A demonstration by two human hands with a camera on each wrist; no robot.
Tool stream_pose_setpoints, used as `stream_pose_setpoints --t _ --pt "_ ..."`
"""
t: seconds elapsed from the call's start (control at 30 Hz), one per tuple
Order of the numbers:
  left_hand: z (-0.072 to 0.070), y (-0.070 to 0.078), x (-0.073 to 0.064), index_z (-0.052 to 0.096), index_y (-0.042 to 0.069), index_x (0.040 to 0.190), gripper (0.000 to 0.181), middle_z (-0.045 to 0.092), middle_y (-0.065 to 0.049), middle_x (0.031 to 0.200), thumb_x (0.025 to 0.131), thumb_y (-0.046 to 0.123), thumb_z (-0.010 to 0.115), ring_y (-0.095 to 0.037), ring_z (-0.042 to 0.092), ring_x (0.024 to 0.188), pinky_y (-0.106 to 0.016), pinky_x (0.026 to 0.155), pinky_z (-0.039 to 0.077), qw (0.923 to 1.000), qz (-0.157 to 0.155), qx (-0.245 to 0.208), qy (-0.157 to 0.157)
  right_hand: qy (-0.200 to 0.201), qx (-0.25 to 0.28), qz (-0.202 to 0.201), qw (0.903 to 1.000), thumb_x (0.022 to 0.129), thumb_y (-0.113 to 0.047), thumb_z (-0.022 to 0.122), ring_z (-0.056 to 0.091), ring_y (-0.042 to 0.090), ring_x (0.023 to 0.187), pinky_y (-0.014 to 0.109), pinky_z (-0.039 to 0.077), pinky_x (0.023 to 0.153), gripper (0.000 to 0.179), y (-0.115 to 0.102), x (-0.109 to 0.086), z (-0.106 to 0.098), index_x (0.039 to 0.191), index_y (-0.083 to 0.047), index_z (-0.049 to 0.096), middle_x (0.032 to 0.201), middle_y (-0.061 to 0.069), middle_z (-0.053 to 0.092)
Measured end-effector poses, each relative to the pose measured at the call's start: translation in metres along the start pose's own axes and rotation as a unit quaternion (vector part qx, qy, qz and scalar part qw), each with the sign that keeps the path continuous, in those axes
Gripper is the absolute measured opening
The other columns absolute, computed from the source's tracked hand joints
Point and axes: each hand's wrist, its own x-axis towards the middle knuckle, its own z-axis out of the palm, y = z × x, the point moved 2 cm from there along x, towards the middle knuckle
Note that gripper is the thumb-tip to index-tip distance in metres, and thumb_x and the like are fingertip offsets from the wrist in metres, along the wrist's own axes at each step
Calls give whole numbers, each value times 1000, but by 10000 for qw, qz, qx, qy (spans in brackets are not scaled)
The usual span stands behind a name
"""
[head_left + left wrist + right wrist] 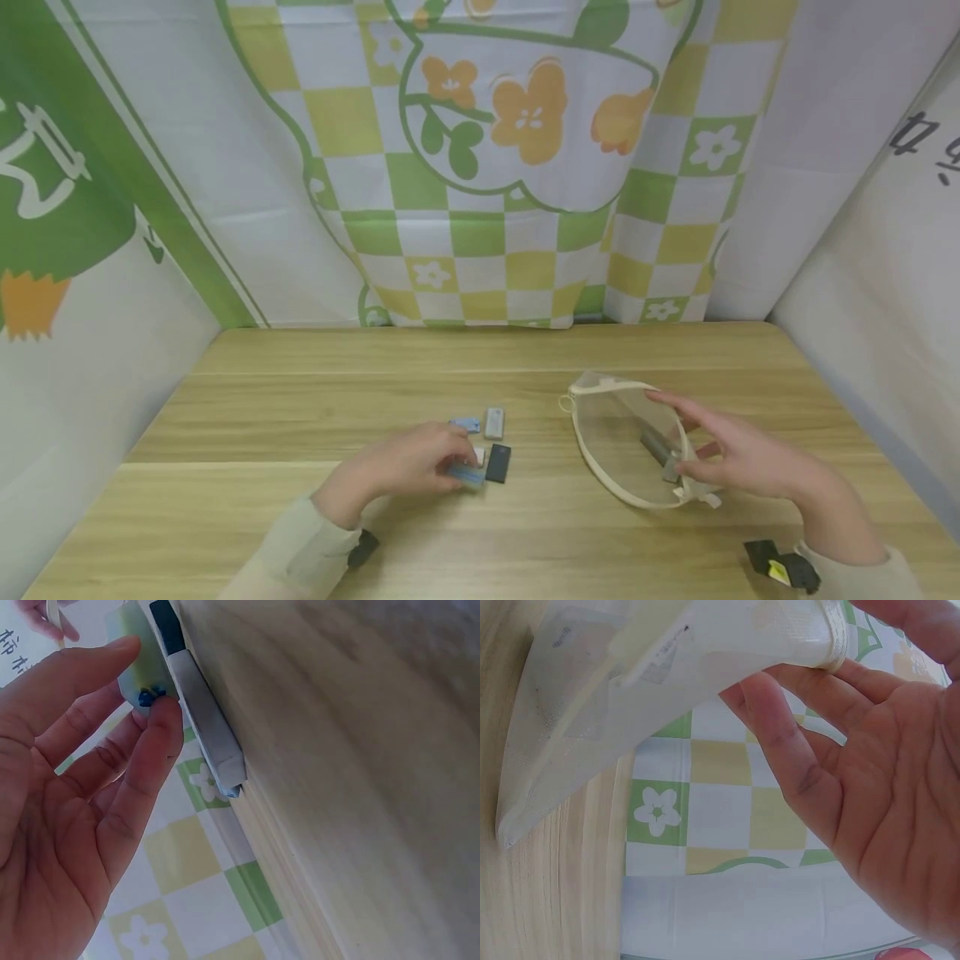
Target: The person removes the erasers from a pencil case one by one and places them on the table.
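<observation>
My left hand (412, 460) pinches a small pale blue-green block (142, 656) between thumb and fingertips, low over the table. Beside it lie a black rectangular piece (498, 463), a grey one (494, 423) and a blue one (467, 425). A white piece (479, 456) is partly hidden by the fingers. On the right, my right hand (750, 457) holds the near rim of a see-through pouch (600, 472) with cream zipper edging. Its mouth gapes, and a dark grey elongated item (656, 447) shows inside. The left wrist view shows the grey piece (206, 712) edge-on.
The wooden table (300, 392) reaches back to a checked, flowered curtain (480, 242). A zipper ring (566, 403) hangs at the pouch's left edge. Fabric walls (885, 333) rise on both sides.
</observation>
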Motion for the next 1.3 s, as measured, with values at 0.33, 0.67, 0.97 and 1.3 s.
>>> stream_pose_setpoints --t 0.33,0.67,0.97,1.3 --pt "4 -4 0 74 8 99 20 64 4 87 80 9 77 -1 51 73 -15 66 46 9999 -37 82 -79 1 -71 49 10000 89 -21 74 58 24 116 27 59 79 84 -1 0 -1 157 -23 25 152 23 39" --pt "6 -4 2 75 9 97 19 63 6 85 79 10 78 0 49 70 -15 65 46 9993 -254 170 -224 -33 -29 160 9999 90 -23 73 62 35 112 27 59 77 84 -1 -1 -1 158 -23 24 151 26 38" --pt "7 -6 2 75 11 97 18 62 8 84 80 12 78 0 48 69 -15 63 45 9987 -333 269 -260 25 -103 104 9999 89 -22 74 57 27 118 26 58 80 84 -1 0 -1 157 -23 25 154 21 38" --pt "7 -7 1 75 13 98 20 64 8 86 79 12 79 0 50 71 -16 66 47 9988 -281 303 -257 27 -74 75 9999 89 -21 74 57 27 117 27 59 79 84 -1 0 -1 157 -24 25 154 21 37"
